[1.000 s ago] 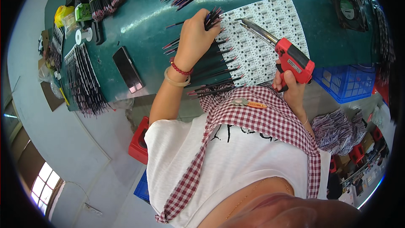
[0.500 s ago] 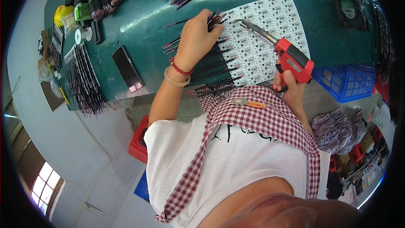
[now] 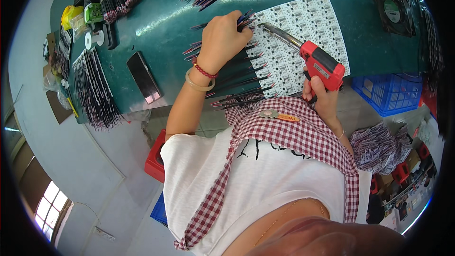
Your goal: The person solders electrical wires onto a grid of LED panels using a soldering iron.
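fingers of the left hand (image 3: 222,38) are pinching thin black red-tipped wires (image 3: 237,73) against the white circuit panel (image 3: 303,23). the right hand (image 3: 324,99) is clenching a red pistol-shaped soldering gun (image 3: 322,64).

Your left hand (image 3: 222,38) rests on a row of black wires (image 3: 237,73) laid across the green counter (image 3: 161,23), fingers pinching a few wire ends at the edge of the white circuit panel (image 3: 303,23). Your right hand (image 3: 322,97) grips a red soldering gun (image 3: 320,64), its metal tip over the panel just beside your left fingers. A dark phone (image 3: 144,77) lies to the left.
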Demonstrator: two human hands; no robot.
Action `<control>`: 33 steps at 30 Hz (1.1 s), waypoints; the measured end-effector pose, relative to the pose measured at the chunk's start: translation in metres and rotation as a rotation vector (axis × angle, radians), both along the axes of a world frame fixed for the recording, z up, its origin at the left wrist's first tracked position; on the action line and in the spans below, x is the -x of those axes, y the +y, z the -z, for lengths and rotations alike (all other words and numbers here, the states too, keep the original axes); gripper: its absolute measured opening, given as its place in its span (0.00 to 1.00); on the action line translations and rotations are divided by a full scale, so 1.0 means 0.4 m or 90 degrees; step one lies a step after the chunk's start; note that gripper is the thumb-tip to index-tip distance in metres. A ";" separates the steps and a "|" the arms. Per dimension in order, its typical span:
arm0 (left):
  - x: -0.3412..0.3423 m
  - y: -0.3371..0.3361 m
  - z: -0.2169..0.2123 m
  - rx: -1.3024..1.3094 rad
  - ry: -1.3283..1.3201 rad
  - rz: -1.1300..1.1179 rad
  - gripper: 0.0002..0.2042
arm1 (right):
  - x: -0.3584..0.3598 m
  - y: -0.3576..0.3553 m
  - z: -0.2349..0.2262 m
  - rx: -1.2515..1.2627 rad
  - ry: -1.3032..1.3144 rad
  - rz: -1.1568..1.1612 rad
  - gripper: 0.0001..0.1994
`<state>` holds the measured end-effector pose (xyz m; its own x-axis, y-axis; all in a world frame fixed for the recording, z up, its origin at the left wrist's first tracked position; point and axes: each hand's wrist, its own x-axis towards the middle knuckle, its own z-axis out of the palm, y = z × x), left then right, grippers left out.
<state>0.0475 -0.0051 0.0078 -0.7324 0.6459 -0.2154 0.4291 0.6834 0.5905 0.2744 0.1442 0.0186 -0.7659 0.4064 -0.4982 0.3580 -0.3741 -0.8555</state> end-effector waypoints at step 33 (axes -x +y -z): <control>0.041 0.028 -0.006 0.081 -0.118 0.039 0.09 | -0.015 -0.007 0.036 -0.084 -0.021 -0.013 0.06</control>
<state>0.0311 0.0060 0.0103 -0.6331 0.6473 -0.4246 0.3647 0.7332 0.5740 0.2806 0.1416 0.0044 -0.7591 0.4547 -0.4658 0.3925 -0.2511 -0.8848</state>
